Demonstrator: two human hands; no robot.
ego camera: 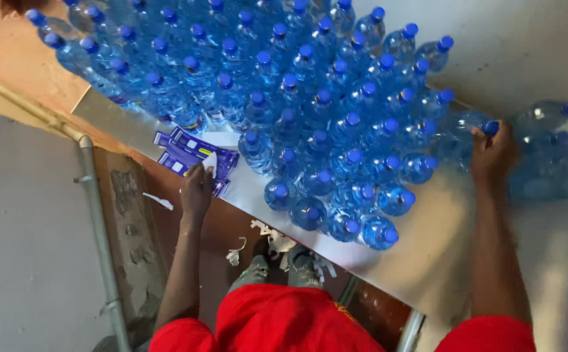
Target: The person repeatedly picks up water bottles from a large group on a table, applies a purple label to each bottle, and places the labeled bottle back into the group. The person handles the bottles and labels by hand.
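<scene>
At table edge: right hand (493,155) grips bottle (476,125); left hand (197,189) pinches label (209,162).

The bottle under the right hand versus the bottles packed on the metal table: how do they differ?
The bottle under the right hand lies on its side, while the packed bottles stand upright. It sits apart at the edge of the group; they are crowded cap to cap. It is gripped near the cap; they are untouched. The left hand rests on blue labels instead. All are clear with blue caps.
</scene>
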